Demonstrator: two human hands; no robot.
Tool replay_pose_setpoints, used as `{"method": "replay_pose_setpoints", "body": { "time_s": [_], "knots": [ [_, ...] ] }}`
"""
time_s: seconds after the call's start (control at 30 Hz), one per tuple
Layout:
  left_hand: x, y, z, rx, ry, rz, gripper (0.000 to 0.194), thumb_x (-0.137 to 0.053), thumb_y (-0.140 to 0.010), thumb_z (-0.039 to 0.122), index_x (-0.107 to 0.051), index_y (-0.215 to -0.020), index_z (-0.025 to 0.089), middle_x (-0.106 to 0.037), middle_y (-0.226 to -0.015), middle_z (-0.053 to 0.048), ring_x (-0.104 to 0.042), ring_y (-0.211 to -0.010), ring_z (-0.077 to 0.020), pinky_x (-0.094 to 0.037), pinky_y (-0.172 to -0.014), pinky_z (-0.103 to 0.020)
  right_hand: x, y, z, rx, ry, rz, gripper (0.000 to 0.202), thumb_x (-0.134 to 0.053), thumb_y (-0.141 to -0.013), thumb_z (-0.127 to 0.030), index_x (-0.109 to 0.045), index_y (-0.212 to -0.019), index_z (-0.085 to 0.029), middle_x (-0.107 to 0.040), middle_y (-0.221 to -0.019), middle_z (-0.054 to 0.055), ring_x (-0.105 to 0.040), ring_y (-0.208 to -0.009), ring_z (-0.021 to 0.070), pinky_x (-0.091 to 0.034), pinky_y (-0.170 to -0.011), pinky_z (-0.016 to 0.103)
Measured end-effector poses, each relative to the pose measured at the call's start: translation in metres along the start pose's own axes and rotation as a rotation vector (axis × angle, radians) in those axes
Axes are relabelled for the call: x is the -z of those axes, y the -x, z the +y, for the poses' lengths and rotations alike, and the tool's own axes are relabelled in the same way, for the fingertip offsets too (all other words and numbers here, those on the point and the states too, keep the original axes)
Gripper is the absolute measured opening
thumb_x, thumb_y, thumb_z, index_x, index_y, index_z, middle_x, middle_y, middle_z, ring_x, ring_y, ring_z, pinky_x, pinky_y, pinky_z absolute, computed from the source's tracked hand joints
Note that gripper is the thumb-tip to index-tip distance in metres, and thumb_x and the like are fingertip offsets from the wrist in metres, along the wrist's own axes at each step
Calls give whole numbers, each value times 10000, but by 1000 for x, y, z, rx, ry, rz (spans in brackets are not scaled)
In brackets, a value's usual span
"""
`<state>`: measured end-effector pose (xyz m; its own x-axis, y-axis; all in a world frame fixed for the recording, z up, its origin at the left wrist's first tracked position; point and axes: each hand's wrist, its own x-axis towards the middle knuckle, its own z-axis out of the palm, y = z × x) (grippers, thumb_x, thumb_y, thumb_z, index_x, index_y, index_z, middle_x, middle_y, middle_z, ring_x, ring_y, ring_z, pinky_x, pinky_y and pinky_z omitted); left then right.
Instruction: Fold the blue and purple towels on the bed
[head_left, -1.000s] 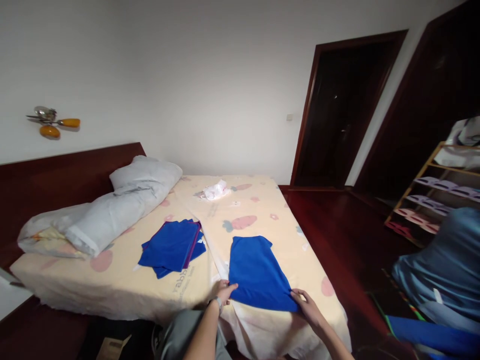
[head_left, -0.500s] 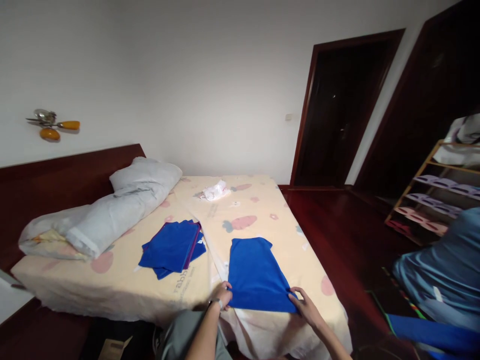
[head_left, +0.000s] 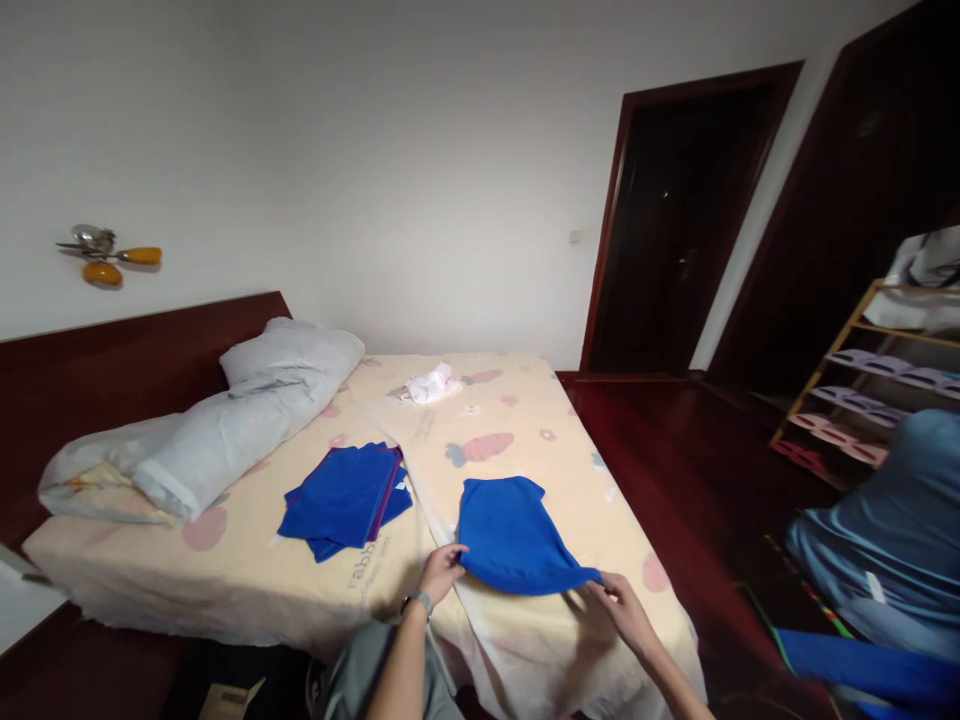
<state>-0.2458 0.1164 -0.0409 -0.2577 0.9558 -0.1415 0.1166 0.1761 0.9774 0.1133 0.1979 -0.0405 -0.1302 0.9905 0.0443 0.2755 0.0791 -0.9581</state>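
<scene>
The blue garment [head_left: 512,535] lies near the foot edge of the bed [head_left: 525,420], and its near hem is now off the sheet — half a second ago that edge was flat and low by the mattress edge, and now both corners are raised and drawn up toward the middle, so the cloth reads shorter and bows between them. By the look of it, a fold from the hem upward is under way, with the far part, collar end, unmoved on the sheet.

The left hand [head_left: 441,572] has its fingers closed in a pinch on the left corner; the right hand [head_left: 619,608] pinches the right corner, which tapers to a point at the fingertips. A watch sits on the left wrist.

The fabric is a thin, soft knit in saturated blue, matte, sagging smoothly with no stiff creases. Just beside it to the left rests a stack of folded blue cloths [head_left: 345,497], flat and square-edged, one with a purple trim. The sheet is pale yellow, printed with carrots and flowers, slightly rumpled. Farther off lie a grey rolled quilt [head_left: 217,430] against the dark wooden headboard [head_left: 127,345], and a small crumpled white cloth [head_left: 429,383].
</scene>
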Motion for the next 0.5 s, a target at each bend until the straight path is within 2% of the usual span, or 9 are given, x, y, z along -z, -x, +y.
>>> {"method": "replay_pose_setpoints", "body": {
  "time_s": [0.07,0.13,0.2,0.27,0.4,0.5],
  "knots": [
    [5,3,18,-112,-39,81,308,-704,-724,376,-662,-918,140,-637,-798,-24,-594,-788,-157,-459,-742,-249,10,-5,-18,69,8,39,515,-650,-628,-678,-728,-778,-192,-721,-948,116,-632,-982,325,-524,-860,389],
    [8,7,34,-170,-61,173,406,-662,-758,548,-644,-844,151,-620,-789,-21,-577,-779,-157,-447,-716,-244,21,-7,-42,57,38,11,503,-601,-725,-692,-668,-697,-194,-703,-819,83,-635,-853,264,-516,-765,338],
    [8,11,44,-150,-41,247,505,-634,-737,666,-614,-809,166,-583,-743,4,-543,-713,-138,-417,-644,-231,28,-6,-63,17,87,-36,540,-546,-791,-699,-578,-591,-198,-638,-646,51,-601,-685,207,-482,-653,306],
    [4,13,46,-80,9,251,558,-610,-718,729,-586,-806,179,-517,-669,40,-477,-616,-107,-358,-556,-218,29,-5,-77,-24,88,-80,565,-530,-797,-718,-532,-571,-201,-589,-571,34,-575,-592,177,-449,-569,292],
    [-1,11,38,-22,-10,203,599,-610,-667,777,-506,-663,187,-382,-568,76,-392,-548,-82,-306,-512,-212,20,0,-75,-251,-148,-163,548,-615,-715,-746,-531,-701,-204,-604,-663,24,-645,-594,198,-476,-506,291],
    [0,12,32,32,-84,211,609,-618,-649,779,-452,-599,196,-346,-537,78,-396,-532,-83,-302,-493,-212,12,5,-58,-342,-291,-196,544,-694,-660,-715,-501,-668,-206,-575,-649,8,-647,-632,186,-549,-655,324]
  ]
}}
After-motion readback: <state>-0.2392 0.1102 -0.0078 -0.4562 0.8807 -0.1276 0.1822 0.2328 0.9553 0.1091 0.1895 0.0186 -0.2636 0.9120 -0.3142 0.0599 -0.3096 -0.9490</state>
